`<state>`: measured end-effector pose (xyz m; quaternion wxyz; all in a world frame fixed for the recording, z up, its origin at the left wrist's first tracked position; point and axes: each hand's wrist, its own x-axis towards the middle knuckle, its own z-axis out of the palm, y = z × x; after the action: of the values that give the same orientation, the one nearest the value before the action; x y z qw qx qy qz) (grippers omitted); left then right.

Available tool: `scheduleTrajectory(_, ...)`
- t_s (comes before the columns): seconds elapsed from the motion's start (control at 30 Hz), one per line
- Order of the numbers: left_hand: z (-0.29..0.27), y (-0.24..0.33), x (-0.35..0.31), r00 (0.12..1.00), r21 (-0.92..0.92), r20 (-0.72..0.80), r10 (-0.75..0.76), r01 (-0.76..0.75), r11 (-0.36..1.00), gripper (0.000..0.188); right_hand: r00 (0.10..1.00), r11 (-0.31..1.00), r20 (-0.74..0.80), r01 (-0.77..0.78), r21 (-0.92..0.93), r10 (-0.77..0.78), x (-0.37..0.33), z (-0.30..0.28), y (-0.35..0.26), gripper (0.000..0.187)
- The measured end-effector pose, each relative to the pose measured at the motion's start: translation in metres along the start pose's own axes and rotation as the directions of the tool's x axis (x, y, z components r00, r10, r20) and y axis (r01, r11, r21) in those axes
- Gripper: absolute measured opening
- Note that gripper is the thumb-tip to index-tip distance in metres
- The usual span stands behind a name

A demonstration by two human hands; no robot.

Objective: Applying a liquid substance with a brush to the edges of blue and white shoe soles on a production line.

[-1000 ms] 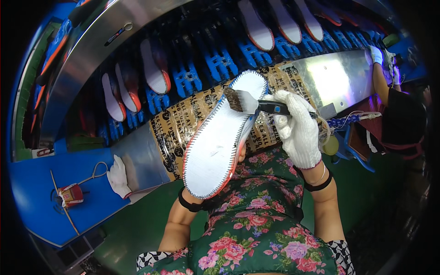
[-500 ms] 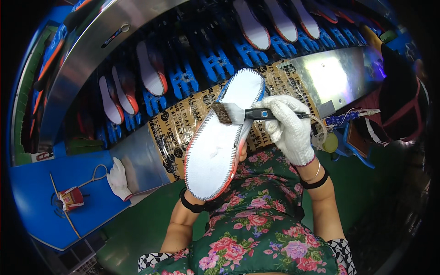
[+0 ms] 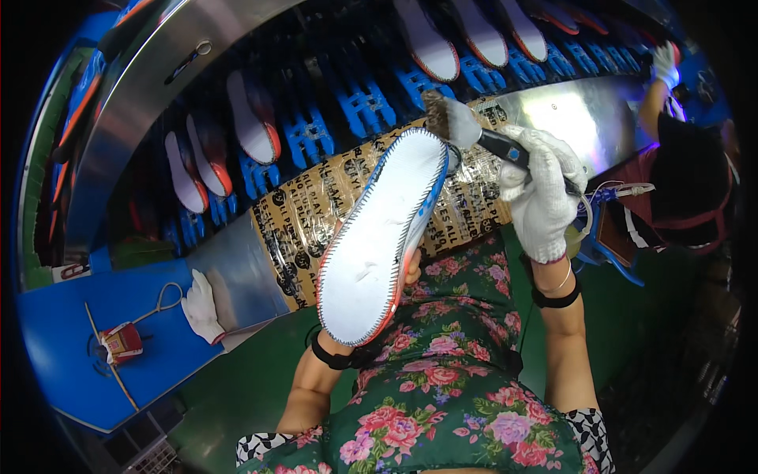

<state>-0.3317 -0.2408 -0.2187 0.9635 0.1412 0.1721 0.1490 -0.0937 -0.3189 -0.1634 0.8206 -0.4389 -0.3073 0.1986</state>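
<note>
A shoe upper (image 3: 371, 237) with a white sole side, dark stitching round its edge and blue and red sides is held bottom up. My bare left hand (image 3: 413, 267) grips it from beneath, with fingertips showing at its right edge and the rest mostly hidden. In a white knit glove, my right hand (image 3: 541, 189) is closed round the black handle of a flat brush (image 3: 466, 126). The dark bristles are up beyond the upper's far end, to its right, and look apart from it.
Ahead runs a rack of blue holders (image 3: 367, 107) carrying several shoe uppers (image 3: 254, 118). Taped cardboard (image 3: 304, 213) covers its metal ledge. On the blue table (image 3: 63, 324) at left lie a white glove (image 3: 202, 308), a red container (image 3: 122, 342) and a stick. A co-worker's gloved hand (image 3: 666, 65) reaches in at far right.
My right hand has lifted the brush off the upper's white surface and moved it right and away. The upper has tilted slightly. A co-worker's gloved hand has appeared at far right.
</note>
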Motion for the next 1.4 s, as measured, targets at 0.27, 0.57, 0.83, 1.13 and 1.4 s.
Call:
scheduleTrajectory(0.27, 0.001, 0.002, 0.000, 1.000, -0.062, 0.004, -0.011, 0.011, 0.998, 0.093, 0.953, 0.997, 0.294, -0.063, -0.051, 0.075, -0.015, 0.020, -0.026, 0.017)
scheduleTrajectory(0.57, 0.006, 0.006, -0.004, 0.992, -0.088, 0.087, 0.096, -0.088, 0.992, 0.098, 0.564, 0.756, 0.801, 0.608, -0.241, -0.199, -0.022, 0.023, -0.052, 0.040)
scheduleTrajectory(0.83, -0.005, 0.007, -0.010, 0.996, -0.202, 0.069, 0.062, -0.047, 0.978, 0.107, 0.470, 0.722, 0.870, 0.653, -0.227, -0.151, -0.020, 0.019, -0.058, 0.037)
scheduleTrajectory(1.13, -0.011, 0.018, -0.014, 0.988, -0.356, 0.152, -0.028, 0.081, 0.931, 0.097, 0.835, 0.930, 0.429, -0.241, -0.278, 0.345, -0.004, 0.008, -0.071, 0.017)
scheduleTrajectory(1.4, 0.008, 0.008, -0.001, 0.961, -0.061, 0.065, 0.270, -0.266, 0.962, 0.093, 0.672, 0.753, 0.347, -0.533, -0.387, 0.654, 0.034, -0.003, -0.075, 0.017)
